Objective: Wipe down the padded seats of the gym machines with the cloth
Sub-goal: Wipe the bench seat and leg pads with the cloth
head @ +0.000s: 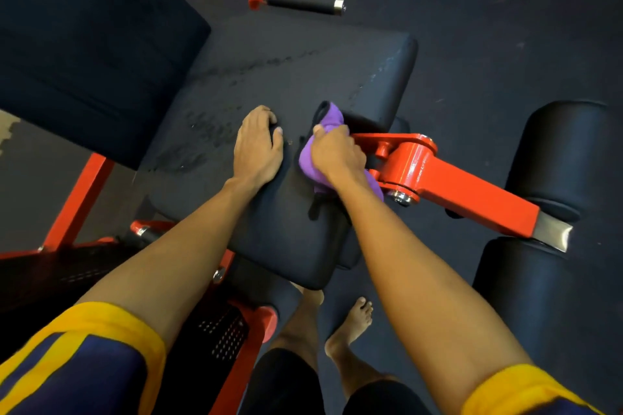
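The right hand [337,153] has its fingers [323,131] curled tight round the purple cloth [329,115], pressed on the right edge of the black seat [286,71] — just beside the red arm [455,182] and its joint [401,196]. The left hand [258,148] rests on the seat, fingers loose, holding nothing. A wipe too far could snag the cloth in that joint or bump knuckles on metal.

cloth [332,115] mostly hidden under right hand [337,155]
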Available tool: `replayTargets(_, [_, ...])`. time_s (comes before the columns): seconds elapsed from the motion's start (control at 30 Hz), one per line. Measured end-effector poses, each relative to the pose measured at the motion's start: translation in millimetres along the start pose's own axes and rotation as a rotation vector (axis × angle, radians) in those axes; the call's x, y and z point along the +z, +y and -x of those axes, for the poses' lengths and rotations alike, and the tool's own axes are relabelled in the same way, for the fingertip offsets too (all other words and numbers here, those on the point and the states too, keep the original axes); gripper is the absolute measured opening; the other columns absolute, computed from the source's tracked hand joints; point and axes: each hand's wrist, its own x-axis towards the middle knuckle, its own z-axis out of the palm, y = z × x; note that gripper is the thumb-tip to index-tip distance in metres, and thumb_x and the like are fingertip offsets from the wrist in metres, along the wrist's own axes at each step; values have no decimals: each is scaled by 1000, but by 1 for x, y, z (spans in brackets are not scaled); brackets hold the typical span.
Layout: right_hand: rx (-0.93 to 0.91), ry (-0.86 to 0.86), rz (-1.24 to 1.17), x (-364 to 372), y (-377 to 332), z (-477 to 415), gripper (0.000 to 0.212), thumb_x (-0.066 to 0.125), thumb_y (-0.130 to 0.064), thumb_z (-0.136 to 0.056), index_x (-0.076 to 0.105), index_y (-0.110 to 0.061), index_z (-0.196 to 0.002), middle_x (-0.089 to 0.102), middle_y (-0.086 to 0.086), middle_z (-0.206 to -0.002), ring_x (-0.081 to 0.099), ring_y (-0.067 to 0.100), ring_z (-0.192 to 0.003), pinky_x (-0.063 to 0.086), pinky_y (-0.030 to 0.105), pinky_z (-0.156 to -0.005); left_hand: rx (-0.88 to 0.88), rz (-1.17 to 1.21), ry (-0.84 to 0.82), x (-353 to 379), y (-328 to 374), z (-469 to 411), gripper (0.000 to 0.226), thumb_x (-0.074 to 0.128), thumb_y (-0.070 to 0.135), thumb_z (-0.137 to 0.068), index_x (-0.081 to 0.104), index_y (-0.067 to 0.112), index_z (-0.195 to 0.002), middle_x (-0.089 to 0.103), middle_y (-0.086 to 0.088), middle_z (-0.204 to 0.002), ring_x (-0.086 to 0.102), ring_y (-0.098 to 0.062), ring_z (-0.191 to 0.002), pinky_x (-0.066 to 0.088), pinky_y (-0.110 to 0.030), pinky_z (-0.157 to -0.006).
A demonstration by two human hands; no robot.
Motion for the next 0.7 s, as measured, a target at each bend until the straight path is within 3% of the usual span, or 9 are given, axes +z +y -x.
replayTargets(0.07, [35, -17, -27, -3, -3, -4, 67, 30, -48, -109, 31, 3, -152, 48, 22, -150, 50, 39, -134, 38, 43, -107, -18, -25, 34, 8, 2, -4, 18, 49, 22, -99, 53, 8, -111, 49, -8, -144, 43, -24, -135, 32, -40, -116])
replayTargets(0.23, [-87, -12, 147, 12, 0, 26, 79, 36, -54, -106, 22, 6, -155, 47, 25, -150, 51, 42, -132, 41, 45, -103, -21, -15, 20, 10, 1, -3, 20, 48, 22, -101, 52, 8, -114, 41, -8, -154, 36, -24, -143, 24, -44, -123])
replayTargets(0.37, [37, -76, -10, -3, -6, -6, 68, 34, -49, -108, 28, 3, -151, 49, 24, -149, 50, 42, -133, 39, 45, -105, -16, -17, 18, 10, 1, -4, 19, 47, 23, -101, 51, 9, -114, 41, -8, -154, 35, -22, -144, 19, -41, -125])
replayTargets(0.47, [-115, -10, 205, 20, -1, 31, 73, 32, -47, -109, 14, 3, -159, 39, 28, -155, 50, 43, -133, 41, 47, -105, -4, 3, 20, 10, -1, -5, 17, 47, 20, -101, 51, 8, -113, 41, -9, -154, 36, -24, -144, 22, -43, -124])
replayTargets(0.57, [-340, 124, 423, 51, 16, 62, 67, 39, -41, -108, 21, -3, -160, 23, 29, -163, 31, 45, -148, 28, 51, -121, -18, 47, 11, 11, -5, -4, 17, 49, 21, -102, 52, 7, -112, 42, -10, -154, 37, -23, -141, 28, -47, -121])
replayTargets(0.7, [-483, 223, 464, 59, 13, 40, 57, 40, -32, -109, 26, -12, -160, 16, 16, -168, 14, 38, -156, 14, 48, -126, -13, 79, -17, 9, -7, -3, 25, 55, 26, -100, 50, 8, -116, 42, -12, -154, 37, -27, -143, 27, -48, -122])
